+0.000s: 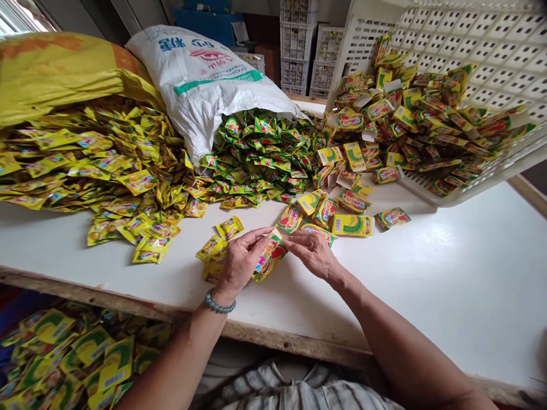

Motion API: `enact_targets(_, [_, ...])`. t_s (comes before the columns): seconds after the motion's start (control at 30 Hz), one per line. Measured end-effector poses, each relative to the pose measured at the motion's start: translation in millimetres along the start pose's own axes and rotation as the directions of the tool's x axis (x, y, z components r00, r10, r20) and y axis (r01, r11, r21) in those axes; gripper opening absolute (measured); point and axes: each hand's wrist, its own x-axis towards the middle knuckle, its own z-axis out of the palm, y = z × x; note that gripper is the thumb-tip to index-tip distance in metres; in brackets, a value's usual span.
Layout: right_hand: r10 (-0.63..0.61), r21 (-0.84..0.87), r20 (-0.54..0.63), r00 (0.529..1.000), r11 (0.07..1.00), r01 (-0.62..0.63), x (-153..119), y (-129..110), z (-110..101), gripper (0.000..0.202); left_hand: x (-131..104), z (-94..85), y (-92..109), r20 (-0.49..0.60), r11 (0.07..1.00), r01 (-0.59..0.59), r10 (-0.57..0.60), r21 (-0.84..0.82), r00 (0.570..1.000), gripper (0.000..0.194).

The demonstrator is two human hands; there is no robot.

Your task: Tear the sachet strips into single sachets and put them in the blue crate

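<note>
A small yellow and green candy box (269,255) with colourful lettering is tilted above the white table in front of me. My left hand (244,257) is closed around its side, the thumb along the face. At the top end, my right hand (311,251) pinches the box's edge with its fingertips; the flap itself is mostly hidden by the fingers. Beside my left hand lie several yellow candy sachets (212,248). Just beyond my fingers, more candy boxes (352,225) lie flat on the table.
Yellow sachets (98,154) spill from a yellow sack (72,62) at the left. Green sachets (265,156) spill from a white sack (200,80). A tipped white crate (504,51) holds many boxes at the right. Below the table edge, boxes (85,359) fill the lower left.
</note>
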Motion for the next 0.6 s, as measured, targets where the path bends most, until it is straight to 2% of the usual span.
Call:
enact_targets(0.1, [-0.001, -0.071, -0.129, 0.992, 0.997, -0.008, -1.1, 2.9, 11.5, 0.038, 0.7, 0.2, -1.1, 0.043, 1.000, -0.014, 0.014, -0.002, 0.999, 0.038])
enact_targets(0.17, [-0.054, -0.140, -0.205, 0.977, 0.990, 0.025, -1.9, 3.8, 23.1, 0.039, 0.7, 0.7, -3.4, 0.044, 1.000, -0.010, 0.010, -0.011, 0.999, 0.039])
enact_targets(0.27, [-0.161, -0.229, -0.221, 0.962, 0.967, 0.110, -4.4, 1.7, 39.5, 0.042, 0.5, 2.5, -6.1, 0.014, 0.998, 0.021, -0.020, -0.055, 1.000, 0.040])
enact_targets(0.33, [-0.179, -0.229, -0.211, 0.961, 0.965, 0.129, -7.1, -1.4, 47.0, 0.044, 0.2, 1.1, -2.4, -0.005, 0.997, 0.029, -0.029, -0.067, 1.000, 0.041])
enact_targets(0.4, [-0.164, -0.207, -0.151, 0.975, 0.970, 0.131, -9.2, -3.5, 50.9, 0.046, -2.1, -9.8, 8.4, -0.006, 0.999, 0.035, -0.035, -0.010, 0.999, 0.043])
enact_targets(0.47, [-0.159, -0.226, -0.078, 0.984, 0.964, 0.138, -8.2, -2.5, 50.2, 0.047, -9.8, -37.7, 23.8, 0.009, 0.989, 0.057, -0.059, 0.138, 0.998, 0.044])
enact_targets(0.53, [-0.158, -0.317, -0.075, 0.985, 0.940, 0.126, -1.9, 2.9, 43.9, 0.049, -25.0, -83.7, 38.5, -0.002, 0.927, 0.106, -0.113, 0.359, 0.994, 0.044])
enact_targets(0.57, [-0.148, -0.385, -0.108, 0.983, 0.918, 0.096, 3.1, 7.0, 39.0, 0.050, -34.9, -111.2, 44.1, -0.051, 0.853, 0.150, -0.143, 0.499, 0.988, 0.043])
enact_targets(0.6, [-0.131, -0.455, -0.151, 0.980, 0.889, 0.049, 8.9, 11.7, 33.5, 0.052, -45.6, -139.3, 48.3, -0.103, 0.730, 0.220, -0.203, 0.647, 0.974, 0.042])
